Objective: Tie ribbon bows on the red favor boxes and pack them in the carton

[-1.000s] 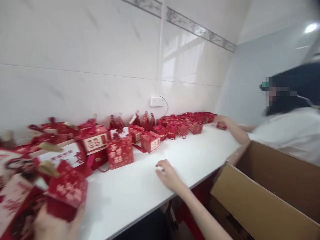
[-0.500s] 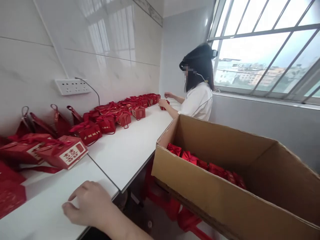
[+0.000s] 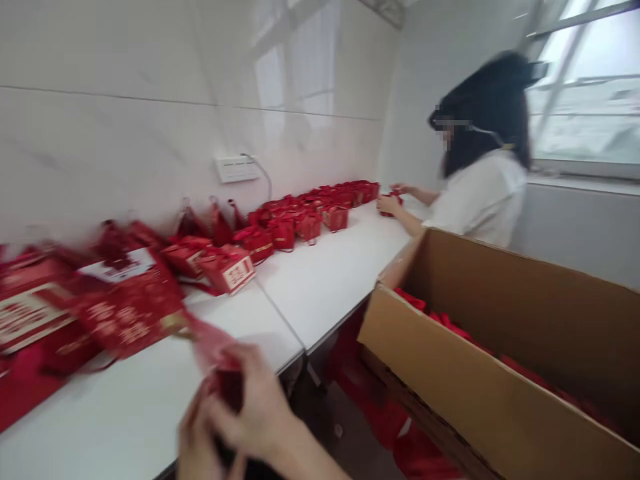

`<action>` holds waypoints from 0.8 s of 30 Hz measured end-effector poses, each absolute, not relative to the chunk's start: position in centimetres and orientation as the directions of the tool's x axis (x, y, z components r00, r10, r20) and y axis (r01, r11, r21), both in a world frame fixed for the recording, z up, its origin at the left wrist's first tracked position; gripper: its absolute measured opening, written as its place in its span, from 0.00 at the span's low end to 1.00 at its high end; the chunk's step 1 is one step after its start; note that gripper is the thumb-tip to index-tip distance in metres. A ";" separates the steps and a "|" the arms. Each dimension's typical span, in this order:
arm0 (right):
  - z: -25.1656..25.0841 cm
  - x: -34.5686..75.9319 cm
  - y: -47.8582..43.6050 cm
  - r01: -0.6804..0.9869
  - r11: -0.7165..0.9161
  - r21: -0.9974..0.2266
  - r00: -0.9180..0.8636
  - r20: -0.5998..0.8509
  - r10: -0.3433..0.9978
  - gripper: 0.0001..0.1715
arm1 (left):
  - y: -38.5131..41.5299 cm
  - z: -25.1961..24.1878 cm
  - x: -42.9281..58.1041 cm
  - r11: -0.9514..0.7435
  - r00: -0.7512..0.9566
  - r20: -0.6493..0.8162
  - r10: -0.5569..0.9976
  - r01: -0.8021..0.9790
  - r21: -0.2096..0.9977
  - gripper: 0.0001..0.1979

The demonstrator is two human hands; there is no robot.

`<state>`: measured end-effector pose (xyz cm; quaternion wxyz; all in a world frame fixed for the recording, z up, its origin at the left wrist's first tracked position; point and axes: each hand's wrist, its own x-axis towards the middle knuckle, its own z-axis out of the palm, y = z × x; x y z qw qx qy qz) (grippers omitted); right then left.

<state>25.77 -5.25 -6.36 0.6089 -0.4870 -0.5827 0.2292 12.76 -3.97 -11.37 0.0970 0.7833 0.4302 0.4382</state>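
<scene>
Left hand (image 3: 196,433) and right hand (image 3: 260,413) pinched a red box (image 3: 223,383)
The red box, blurred, sat low in view just over the near edge of the tabletop (image 3: 320,293) — both hands' fingers closed on it; a carton (image 3: 450,380) stood to the right.

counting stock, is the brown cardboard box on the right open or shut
Open: the brown cardboard box has an uncovered top, and red packages show inside.

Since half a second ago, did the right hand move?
Yes. The right hand lay flat on the table; now it is raised off it, gripping a red box.
</scene>
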 end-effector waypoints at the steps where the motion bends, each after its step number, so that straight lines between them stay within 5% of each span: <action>1: -6.5 25.7 -5.1 0.257 0.399 -0.880 0.288 0.463 0.838 0.26 | -4.8 -11.3 12.7 -0.612 0.272 0.588 0.762 0.599 0.516 0.28; 5: -6.8 26.6 -4.3 -0.040 0.279 -0.959 0.452 0.232 0.861 0.19 | -6.7 -9.9 12.5 -0.535 0.190 0.528 0.828 0.550 0.642 0.25; 10: -5.5 26.6 -5.0 -0.525 0.096 -0.846 0.357 -0.116 0.927 0.18 | -6.7 -8.2 9.3 -0.377 -0.116 0.428 0.896 0.305 0.874 0.27; 16: -4.1 22.3 -5.4 -0.669 -0.082 -0.739 0.181 -0.268 0.946 0.15 | -7.5 -6.8 5.8 -0.283 0.022 0.283 0.959 -0.017 0.959 0.21; 24: -3.7 17.2 -5.5 -0.698 -0.221 -0.681 -0.044 -0.268 0.963 0.24 | -8.0 -5.1 3.9 -0.303 -0.194 0.275 0.942 -0.134 0.943 0.15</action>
